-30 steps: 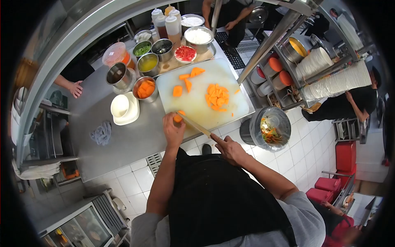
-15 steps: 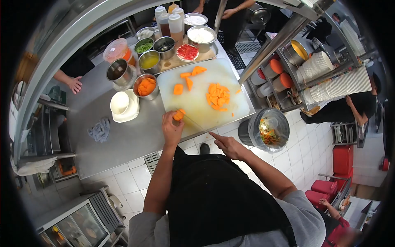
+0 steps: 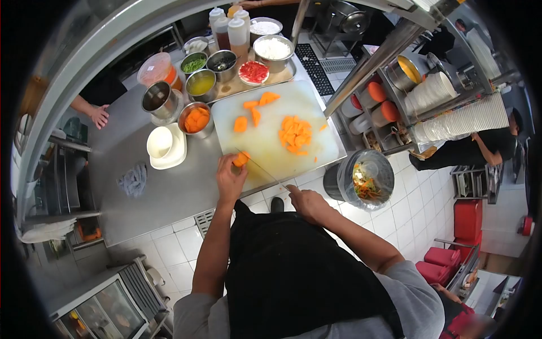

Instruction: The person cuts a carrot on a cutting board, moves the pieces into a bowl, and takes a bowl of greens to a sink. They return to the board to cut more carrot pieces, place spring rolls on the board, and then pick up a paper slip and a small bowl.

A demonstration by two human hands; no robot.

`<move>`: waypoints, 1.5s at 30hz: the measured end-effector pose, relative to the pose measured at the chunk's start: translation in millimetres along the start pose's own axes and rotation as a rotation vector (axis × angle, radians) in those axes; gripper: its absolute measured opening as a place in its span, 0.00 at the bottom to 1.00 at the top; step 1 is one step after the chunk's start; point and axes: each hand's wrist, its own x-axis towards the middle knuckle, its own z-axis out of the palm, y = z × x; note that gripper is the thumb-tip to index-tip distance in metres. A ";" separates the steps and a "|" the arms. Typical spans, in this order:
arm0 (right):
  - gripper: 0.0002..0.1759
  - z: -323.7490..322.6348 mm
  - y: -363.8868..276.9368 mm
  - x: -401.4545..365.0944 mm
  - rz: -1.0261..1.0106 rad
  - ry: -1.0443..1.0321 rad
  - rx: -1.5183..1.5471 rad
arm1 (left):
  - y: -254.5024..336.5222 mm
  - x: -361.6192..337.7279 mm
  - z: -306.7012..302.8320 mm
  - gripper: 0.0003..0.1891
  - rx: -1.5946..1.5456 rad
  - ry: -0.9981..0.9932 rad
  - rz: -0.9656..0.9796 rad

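- Steel counter (image 3: pixel 169 195): left of frame; white cutting board (image 3: pixel 259 135): upper centre
- Left hand (image 3: pixel 230 178): closed on carrot chunk (image 3: pixel 241 159), centre of frame, near board's left edge
- Right hand (image 3: pixel 310 204): gripping knife (image 3: pixel 266 172), blade beside chunk
- Hazard: chunk rolling under blade could cut left hand
- Hazard: loose grip could let knife slip
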 end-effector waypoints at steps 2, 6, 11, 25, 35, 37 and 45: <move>0.20 17.2 3.9 4.8 0.060 0.039 -0.175 | -0.6 -0.4 1.1 0.19 0.003 0.010 0.001; 0.19 53.0 36.3 10.4 -0.031 0.127 -0.168 | 1.9 0.2 1.4 0.18 0.013 0.034 0.020; 0.21 40.5 29.1 12.0 0.015 0.039 -0.129 | 1.0 3.5 1.9 0.18 0.023 0.031 0.049; 0.13 8.9 -7.6 8.6 0.124 -0.056 -0.121 | 3.9 3.1 0.6 0.17 0.085 0.014 0.092; 0.12 31.2 13.7 13.5 0.138 -0.033 -0.138 | 0.1 0.2 3.8 0.16 0.097 0.029 0.097; 0.13 32.3 16.1 15.6 0.081 0.037 -0.040 | -0.5 -0.7 2.0 0.17 0.086 0.022 0.095; 0.15 17.1 4.8 6.6 0.068 -0.007 -0.005 | 5.6 2.5 0.1 0.17 0.101 0.006 0.106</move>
